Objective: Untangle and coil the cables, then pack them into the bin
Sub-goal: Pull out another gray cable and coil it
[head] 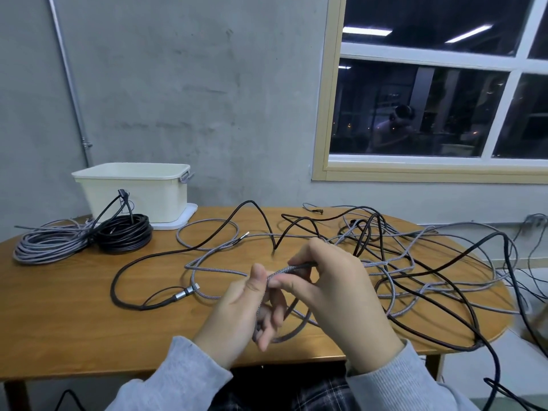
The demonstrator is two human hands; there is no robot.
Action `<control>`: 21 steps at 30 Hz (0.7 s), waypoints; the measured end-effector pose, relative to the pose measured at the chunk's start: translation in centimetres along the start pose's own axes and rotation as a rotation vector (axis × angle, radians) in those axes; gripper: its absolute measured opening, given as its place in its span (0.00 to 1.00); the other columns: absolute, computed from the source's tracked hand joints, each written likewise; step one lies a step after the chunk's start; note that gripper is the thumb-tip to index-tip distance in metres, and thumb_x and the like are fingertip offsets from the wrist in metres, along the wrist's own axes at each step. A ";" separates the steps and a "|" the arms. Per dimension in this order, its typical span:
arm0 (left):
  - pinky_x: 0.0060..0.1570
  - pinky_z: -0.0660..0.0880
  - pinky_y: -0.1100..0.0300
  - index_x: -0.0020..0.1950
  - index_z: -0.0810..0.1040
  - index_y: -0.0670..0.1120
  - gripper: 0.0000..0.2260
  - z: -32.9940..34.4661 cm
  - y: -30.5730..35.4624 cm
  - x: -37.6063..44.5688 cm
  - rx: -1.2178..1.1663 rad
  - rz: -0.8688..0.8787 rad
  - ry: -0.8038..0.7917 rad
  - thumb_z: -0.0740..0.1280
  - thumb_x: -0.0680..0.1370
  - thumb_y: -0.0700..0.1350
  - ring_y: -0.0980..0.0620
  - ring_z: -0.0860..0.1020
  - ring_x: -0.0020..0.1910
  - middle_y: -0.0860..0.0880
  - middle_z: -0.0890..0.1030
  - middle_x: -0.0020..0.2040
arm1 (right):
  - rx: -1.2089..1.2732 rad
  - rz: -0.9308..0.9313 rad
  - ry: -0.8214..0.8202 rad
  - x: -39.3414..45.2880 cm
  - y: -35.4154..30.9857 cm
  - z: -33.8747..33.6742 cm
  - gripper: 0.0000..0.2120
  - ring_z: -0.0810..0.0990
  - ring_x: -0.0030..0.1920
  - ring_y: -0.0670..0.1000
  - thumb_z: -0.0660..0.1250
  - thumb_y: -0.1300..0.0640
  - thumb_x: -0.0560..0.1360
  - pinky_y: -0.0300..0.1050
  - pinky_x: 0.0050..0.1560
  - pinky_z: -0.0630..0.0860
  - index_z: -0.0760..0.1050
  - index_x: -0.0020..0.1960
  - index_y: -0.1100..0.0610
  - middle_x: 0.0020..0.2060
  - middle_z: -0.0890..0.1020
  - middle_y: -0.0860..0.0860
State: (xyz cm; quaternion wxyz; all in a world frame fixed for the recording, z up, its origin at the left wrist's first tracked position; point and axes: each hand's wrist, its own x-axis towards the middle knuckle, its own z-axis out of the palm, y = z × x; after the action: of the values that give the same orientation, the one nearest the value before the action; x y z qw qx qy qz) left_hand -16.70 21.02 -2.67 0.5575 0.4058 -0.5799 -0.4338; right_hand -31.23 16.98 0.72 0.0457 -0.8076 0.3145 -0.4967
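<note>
Both hands pinch one grey braided cable [284, 269] above the worktop's near edge.
Left grip [237, 310] and right grip [335, 289] clamp it; pulling could tighten the tangle [400, 262].

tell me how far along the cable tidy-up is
Done: two coils lie by the bin, a grey coil and a black coil, still on the table, not packed. In hand: the left hand and right hand both hold a grey braided cable. Left: a tangle of grey and black cables spreads across the table's right side and over its edge.
</note>
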 end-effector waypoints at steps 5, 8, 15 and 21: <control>0.22 0.62 0.68 0.40 0.80 0.51 0.29 -0.2 0.5 -0.1 -0.011 0.036 -0.102 0.64 0.63 0.76 0.56 0.65 0.16 0.48 0.72 0.26 | -0.011 0.004 0.013 0.2 0.7 0.0 0.19 0.70 0.35 0.41 0.65 0.32 0.63 0.44 0.36 0.67 0.74 0.35 0.48 0.29 0.71 0.41; 0.20 0.61 0.69 0.39 0.82 0.50 0.24 -0.2 0.8 0.0 -0.046 0.031 -0.090 0.68 0.64 0.72 0.56 0.64 0.15 0.49 0.69 0.24 | 0.004 -0.072 -0.059 0.3 1.0 0.0 0.15 0.68 0.38 0.41 0.61 0.37 0.71 0.48 0.40 0.70 0.80 0.44 0.44 0.33 0.73 0.42; 0.16 0.64 0.66 0.35 0.79 0.45 0.22 -0.2 1.4 0.0 -0.314 0.001 0.139 0.71 0.68 0.65 0.55 0.63 0.15 0.49 0.66 0.22 | -0.044 0.013 -0.107 0.4 2.9 -1.1 0.19 0.73 0.45 0.39 0.53 0.42 0.79 0.40 0.47 0.71 0.77 0.59 0.48 0.42 0.73 0.33; 0.16 0.59 0.70 0.41 0.71 0.39 0.16 -1.0 2.5 0.0 -0.478 0.066 0.318 0.59 0.75 0.53 0.58 0.58 0.15 0.51 0.62 0.23 | -0.055 0.139 -0.147 -0.1 3.5 -1.5 0.04 0.75 0.40 0.41 0.59 0.51 0.79 0.38 0.40 0.72 0.65 0.53 0.45 0.38 0.76 0.40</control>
State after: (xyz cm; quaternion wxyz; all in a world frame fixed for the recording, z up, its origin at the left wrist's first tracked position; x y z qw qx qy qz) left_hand -15.71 21.74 -0.25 0.7352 0.3065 -0.3795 -0.4707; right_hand -34.13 14.59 0.03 0.0808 -0.8191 0.3791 -0.4228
